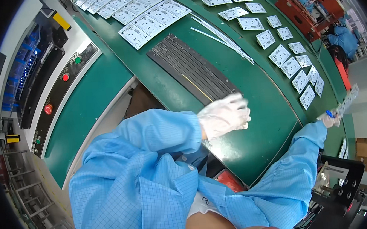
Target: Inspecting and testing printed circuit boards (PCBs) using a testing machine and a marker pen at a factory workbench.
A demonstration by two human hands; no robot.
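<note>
My left hand [226, 115], in a white glove, is over the green table just off the near end of a black grooved block [190, 68]. Its fingers are curled in, and whatever they may hold is hidden. Far out to the right, my right hand [329, 120], also gloved, grips a white circuit board [348, 99] that sticks out past the fingers. A small blue piece [330, 113] shows at that hand; I cannot make out what it is. A thin yellowish strip [196, 86] lies along one groove of the block.
Panels of white circuit boards [154, 22] cover the table's far left. Narrow white strips [222, 38] lie beyond the block. Several separate boards [291, 67] stand along the right-hand green surface. At left is a machine with a button panel [64, 78]; a red-orange frame [310, 3] stands far right.
</note>
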